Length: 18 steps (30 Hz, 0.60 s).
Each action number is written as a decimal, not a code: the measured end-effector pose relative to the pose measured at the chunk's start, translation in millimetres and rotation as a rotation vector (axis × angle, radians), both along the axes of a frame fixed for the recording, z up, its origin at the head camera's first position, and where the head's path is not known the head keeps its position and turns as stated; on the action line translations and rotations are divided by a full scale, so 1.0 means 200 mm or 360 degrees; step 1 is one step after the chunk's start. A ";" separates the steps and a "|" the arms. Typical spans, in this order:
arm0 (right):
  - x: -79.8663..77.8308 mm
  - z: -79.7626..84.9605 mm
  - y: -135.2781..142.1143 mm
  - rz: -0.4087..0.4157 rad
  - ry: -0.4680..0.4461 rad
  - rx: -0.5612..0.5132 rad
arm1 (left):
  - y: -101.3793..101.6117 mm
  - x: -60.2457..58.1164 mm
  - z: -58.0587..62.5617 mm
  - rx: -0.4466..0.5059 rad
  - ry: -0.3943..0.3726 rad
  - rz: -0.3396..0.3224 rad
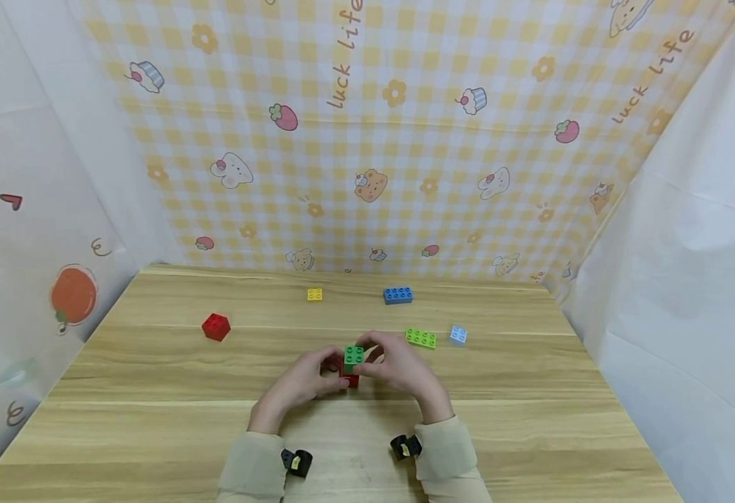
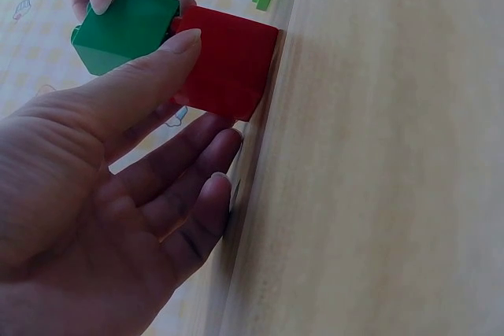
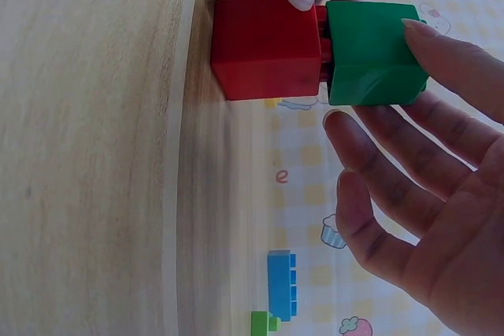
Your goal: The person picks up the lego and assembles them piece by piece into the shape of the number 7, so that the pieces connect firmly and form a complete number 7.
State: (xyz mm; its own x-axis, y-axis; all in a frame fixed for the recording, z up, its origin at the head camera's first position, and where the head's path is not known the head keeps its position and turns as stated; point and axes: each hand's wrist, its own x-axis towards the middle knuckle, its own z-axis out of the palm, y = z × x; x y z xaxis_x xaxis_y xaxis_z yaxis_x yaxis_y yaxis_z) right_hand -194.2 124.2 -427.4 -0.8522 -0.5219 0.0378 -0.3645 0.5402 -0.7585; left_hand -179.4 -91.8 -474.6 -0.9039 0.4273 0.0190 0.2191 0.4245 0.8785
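Observation:
Near the middle of the table, a red toy building brick [image 1: 350, 381] stands with a green brick [image 1: 353, 358] directly above it. My left hand [image 1: 305, 377] pinches the red brick, thumb on its near side, close to the upper edge. With thumb and fingers, my right hand [image 1: 399, 363] grips the green brick from the right. In the right wrist view, red studs show in a narrow gap between the red block [image 3: 266, 49] and the green block [image 3: 372, 53]. The red brick's base meets the tabletop.
Another red brick [image 1: 216, 327] lies on the wooden table [image 1: 154, 426] to the left. Farther back are a small yellow brick [image 1: 314, 295] and a long blue one [image 1: 398, 296]. A flat lime-green brick [image 1: 420, 339] and a light blue brick [image 1: 458, 335] lie right of my hands.

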 end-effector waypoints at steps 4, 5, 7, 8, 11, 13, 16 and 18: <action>0.00 0.00 0.00 -0.0001 -0.0020 0.0004 | 0.00 0.00 0.00 0.0015 -0.0008 -0.0001; 0.00 0.00 0.00 -0.0001 -0.0025 0.0006 | 0.00 0.00 0.00 0.0018 0.0002 -0.0006; 0.00 0.00 0.00 -0.0001 -0.0038 0.0008 | 0.00 0.00 0.00 0.0023 0.0013 -0.0012; 0.00 0.00 0.00 0.0001 -0.0041 0.0008 | 0.00 0.00 0.00 0.0024 0.0014 -0.0015; 0.00 0.00 0.00 0.0006 -0.0041 0.0009 | 0.00 0.00 0.00 0.0026 0.0027 -0.0020; 0.00 0.00 0.00 0.0010 -0.0039 0.0007 | 0.00 0.00 0.00 0.0031 0.0018 -0.0015; 0.00 -0.01 0.00 0.0007 -0.0047 0.0002 | 0.00 0.00 -0.01 0.0036 0.0006 -0.0013; 0.00 -0.01 0.00 0.0005 -0.0058 -0.0005 | 0.00 0.00 -0.01 0.0041 -0.0007 -0.0007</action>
State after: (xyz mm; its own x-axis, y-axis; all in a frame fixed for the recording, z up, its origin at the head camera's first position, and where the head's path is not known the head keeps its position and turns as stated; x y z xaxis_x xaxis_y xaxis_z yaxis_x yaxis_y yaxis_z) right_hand -194.6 123.4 -429.1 -0.8515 -0.5243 0.0082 -0.3380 0.5369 -0.7730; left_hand -179.6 -91.7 -476.0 -0.9021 0.4306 0.0260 0.2169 0.4007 0.8902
